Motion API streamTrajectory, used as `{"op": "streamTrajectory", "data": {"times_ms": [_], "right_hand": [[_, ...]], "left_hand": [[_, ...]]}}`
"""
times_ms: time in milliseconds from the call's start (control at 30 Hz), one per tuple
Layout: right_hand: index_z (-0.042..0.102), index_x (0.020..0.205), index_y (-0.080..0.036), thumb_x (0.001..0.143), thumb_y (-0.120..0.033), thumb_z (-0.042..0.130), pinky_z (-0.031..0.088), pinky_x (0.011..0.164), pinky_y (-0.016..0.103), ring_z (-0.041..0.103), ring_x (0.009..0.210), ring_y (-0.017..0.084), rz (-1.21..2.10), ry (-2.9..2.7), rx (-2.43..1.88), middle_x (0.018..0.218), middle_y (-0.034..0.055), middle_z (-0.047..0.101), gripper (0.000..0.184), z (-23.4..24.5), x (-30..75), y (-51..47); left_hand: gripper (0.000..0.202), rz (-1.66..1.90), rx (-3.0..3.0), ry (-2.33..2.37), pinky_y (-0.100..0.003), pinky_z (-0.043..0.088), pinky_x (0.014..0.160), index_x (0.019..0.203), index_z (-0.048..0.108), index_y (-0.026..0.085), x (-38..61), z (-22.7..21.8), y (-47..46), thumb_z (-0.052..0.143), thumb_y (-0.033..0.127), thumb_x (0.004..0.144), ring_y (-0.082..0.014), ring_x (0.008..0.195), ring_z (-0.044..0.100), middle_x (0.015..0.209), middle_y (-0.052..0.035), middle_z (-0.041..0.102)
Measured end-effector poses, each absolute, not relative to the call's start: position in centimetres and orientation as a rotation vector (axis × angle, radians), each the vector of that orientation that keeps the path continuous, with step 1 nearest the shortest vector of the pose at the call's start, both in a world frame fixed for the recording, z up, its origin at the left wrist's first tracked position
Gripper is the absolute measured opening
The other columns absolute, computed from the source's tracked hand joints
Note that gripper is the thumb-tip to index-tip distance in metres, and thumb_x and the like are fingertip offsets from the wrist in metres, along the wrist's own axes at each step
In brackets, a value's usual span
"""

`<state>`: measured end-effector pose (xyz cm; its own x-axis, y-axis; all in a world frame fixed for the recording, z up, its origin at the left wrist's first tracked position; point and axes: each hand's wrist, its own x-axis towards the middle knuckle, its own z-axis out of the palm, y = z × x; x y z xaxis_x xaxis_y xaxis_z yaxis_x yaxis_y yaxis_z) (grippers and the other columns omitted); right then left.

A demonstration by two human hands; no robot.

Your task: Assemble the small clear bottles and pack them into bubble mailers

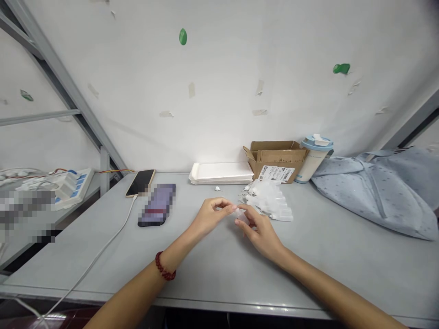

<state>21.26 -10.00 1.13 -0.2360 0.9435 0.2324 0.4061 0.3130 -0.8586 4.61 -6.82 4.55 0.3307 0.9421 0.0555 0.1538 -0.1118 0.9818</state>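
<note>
Between my hands, above the grey table (206, 269), is a small translucent plastic bag (241, 214), partly hidden by fingers. My left hand (212, 214), with a dark red bead bracelet (164, 266) at its wrist, pinches the bag's edge between thumb and finger. From the other side my right hand (261, 230) grips the same bag with its thumb and fingers. Just beyond lies a fanned pile of translucent bags (274, 201), with small white and metallic pieces at its left end. One small white piece (218, 188) with a thin tip lies apart, left of the pile.
Behind the pile stand an open cardboard box (274, 157), a cup with a blue lid (313, 157) and a stack of white envelopes (221, 172). A light blue patterned fabric bag (373, 196) lies right. Left are two phones, one black-screened (140, 182), one purple (159, 201), and a white cable (113, 237).
</note>
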Motion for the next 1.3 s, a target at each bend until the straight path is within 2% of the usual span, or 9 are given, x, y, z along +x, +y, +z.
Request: {"op": "streamTrajectory", "data": {"times_ms": [167,300,533,733,867,1000,1067,1133,1300], "right_hand": [[0.05,0.111,-0.018,0.084,-0.032,0.048,0.037,0.05,0.025,0.041,0.049,0.011,0.718,-1.866,-1.248,0.058,-0.0052,0.045,0.03,1.3,21.1,-10.2],[0.05,0.11,-0.018,0.083,-0.035,0.05,0.037,0.049,0.024,0.043,0.05,0.012,0.728,-1.85,-1.267,0.059,-0.0047,0.047,0.032,1.3,21.1,-10.3],[0.052,0.109,-0.017,0.083,-0.044,0.051,0.038,0.048,0.026,0.046,0.046,0.012,0.904,-1.769,-1.263,0.053,-0.0077,0.038,0.038,1.1,21.1,-10.2],[0.05,0.115,-0.018,0.085,-0.047,0.047,0.044,0.05,0.027,0.053,0.048,0.012,1.014,-1.731,-1.19,0.066,-0.0019,0.058,0.042,1.2,21.1,-10.3],[0.051,0.117,-0.019,0.087,-0.045,0.043,0.044,0.052,0.027,0.054,0.049,0.012,0.977,-1.773,-1.18,0.07,-0.0003,0.062,0.04,1.5,21.3,-10.3],[0.055,0.108,-0.018,0.088,-0.042,0.043,0.042,0.053,0.026,0.052,0.051,0.012,0.887,-1.817,-1.196,0.07,0.0004,0.061,0.033,1.4,21.4,-10.1],[0.055,0.105,-0.018,0.088,-0.042,0.043,0.041,0.053,0.026,0.051,0.051,0.012,0.868,-1.832,-1.193,0.068,-0.0002,0.059,0.032,1.3,21.4,-10.0],[0.055,0.103,-0.018,0.088,-0.042,0.043,0.042,0.053,0.026,0.049,0.052,0.012,0.87,-1.84,-1.182,0.066,-0.001,0.057,0.031,1.2,21.3,-10.0],[0.053,0.099,-0.018,0.088,-0.044,0.043,0.042,0.052,0.025,0.047,0.052,0.012,0.883,-1.847,-1.175,0.063,-0.0022,0.053,0.03,1.0,21.1,-10.0]], "left_hand": [[0.021,0.92,1.55,1.042,-0.026,0.043,0.07,0.074,0.068,0.014,4.7,4.6,-6.9,0.066,0.035,0.072,-0.016,0.074,0.058,0.076,-0.0036,0.067],[0.02,0.908,1.582,1.013,-0.027,0.045,0.073,0.077,0.07,0.014,4.6,4.6,-6.9,0.066,0.033,0.072,-0.0175,0.078,0.06,0.08,-0.0046,0.069],[0.022,0.893,1.52,0.904,-0.03,0.048,0.081,0.084,0.07,0.014,4.4,4.5,-6.8,0.068,0.032,0.072,-0.0209,0.088,0.063,0.09,-0.0069,0.071],[0.023,0.901,1.483,0.849,-0.032,0.048,0.082,0.083,0.068,0.014,4.4,4.0,-6.7,0.07,0.032,0.069,-0.0203,0.087,0.063,0.089,-0.0067,0.07],[0.021,0.884,1.533,0.818,-0.032,0.048,0.083,0.083,0.066,0.014,4.1,3.6,-6.0,0.068,0.031,0.072,-0.0198,0.088,0.062,0.092,-0.0067,0.068],[0.019,0.986,1.821,1.149,-0.037,0.047,0.085,0.089,0.065,0.015,2.9,2.1,-3.6,0.054,0.028,0.082,-0.0218,0.09,0.061,0.094,-0.0088,0.067],[0.02,1.063,2.137,1.296,-0.041,0.042,0.094,0.095,0.065,0.016,2.1,0.8,-2.0,0.05,0.018,0.081,-0.0246,0.103,0.055,0.105,-0.0107,0.063],[0.032,1.005,2.387,1.276,-0.044,0.037,0.1,0.108,0.061,0.016,1.6,-0.4,-0.8,0.047,0.011,0.08,-0.0256,0.116,0.048,0.122,-0.0121,0.055],[0.043,0.846,2.544,1.254,-0.046,0.036,0.102,0.122,0.052,0.014,1.1,-1.8,0.4,0.038,0.006,0.082,-0.0256,0.124,0.04,0.138,-0.0136,0.044]]}}
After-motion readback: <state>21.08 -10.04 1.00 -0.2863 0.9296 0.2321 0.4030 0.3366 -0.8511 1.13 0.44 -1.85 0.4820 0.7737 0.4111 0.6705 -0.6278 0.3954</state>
